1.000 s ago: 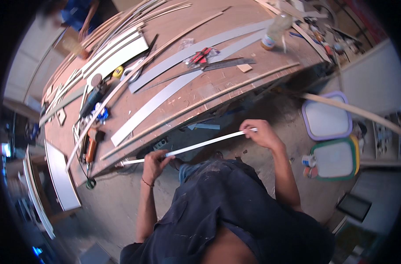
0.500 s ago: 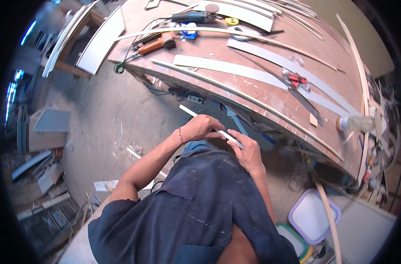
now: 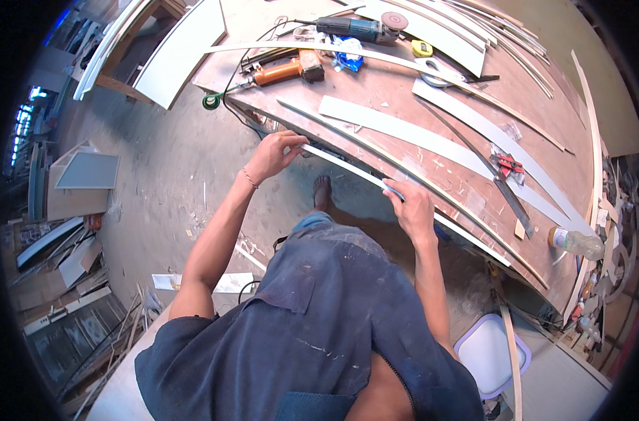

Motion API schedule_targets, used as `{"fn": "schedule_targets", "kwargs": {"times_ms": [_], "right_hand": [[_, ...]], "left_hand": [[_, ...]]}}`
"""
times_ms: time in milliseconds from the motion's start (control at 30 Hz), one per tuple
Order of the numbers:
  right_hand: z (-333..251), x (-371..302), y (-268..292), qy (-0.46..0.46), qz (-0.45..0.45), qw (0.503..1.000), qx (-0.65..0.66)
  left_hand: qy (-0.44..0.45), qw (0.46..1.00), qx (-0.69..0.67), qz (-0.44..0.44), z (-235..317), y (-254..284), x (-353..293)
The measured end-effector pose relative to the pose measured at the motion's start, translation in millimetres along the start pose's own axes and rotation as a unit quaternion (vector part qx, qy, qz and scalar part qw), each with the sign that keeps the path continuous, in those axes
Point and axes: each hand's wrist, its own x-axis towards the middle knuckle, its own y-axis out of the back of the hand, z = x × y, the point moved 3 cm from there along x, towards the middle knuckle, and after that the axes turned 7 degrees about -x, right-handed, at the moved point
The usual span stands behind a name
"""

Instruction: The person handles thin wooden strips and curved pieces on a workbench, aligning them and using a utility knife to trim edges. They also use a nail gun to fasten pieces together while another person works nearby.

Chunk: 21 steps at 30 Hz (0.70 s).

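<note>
A long narrow white strip (image 3: 344,165) stretches between my hands, slanting down to the right just off the workbench's near edge. My left hand (image 3: 274,156) is closed, pinching the strip at its left end between thumb and fingers. Further along it, my right hand (image 3: 413,210) is closed around the strip, thumb and forefinger on its faces. Beyond the right hand a white length continues beside the bench edge; the hand hides where the two meet. Closest to the hands on the bench (image 3: 474,203) lies a thin edged strip (image 3: 397,163).
The bench holds an angle grinder (image 3: 354,28), an orange-handled tool (image 3: 277,71), a yellow tape measure (image 3: 422,48), flat white strips (image 3: 389,123), a dark metal blade (image 3: 512,203), red-handled cutters (image 3: 507,164) and a bottle (image 3: 575,243). Scraps (image 3: 228,282) and a white-lidded bin (image 3: 491,354) are on the floor.
My hands have moved apart along the white strip, the left up and leftward to its end, the right up and rightward. The strip has come nearer the bench edge. The view has shifted.
</note>
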Motion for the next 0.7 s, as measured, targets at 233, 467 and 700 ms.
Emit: {"fn": "schedule_targets", "kwargs": {"times_ms": [233, 467, 700], "right_hand": [[-27, 93, -59, -0.039, -0.007, 0.999, -0.016], [-38, 146, -104, -0.079, -0.009, 0.997, -0.021], [-27, 149, -119, -0.093, -0.003, 0.996, -0.007]], "left_hand": [[0.082, 0.992, -0.086, 0.033, -94, 42, 47], [0.075, 0.996, -0.029, 0.034, -168, 44, 69], [0.098, 0.994, -0.042, 0.012, -171, 47, 76]]}}
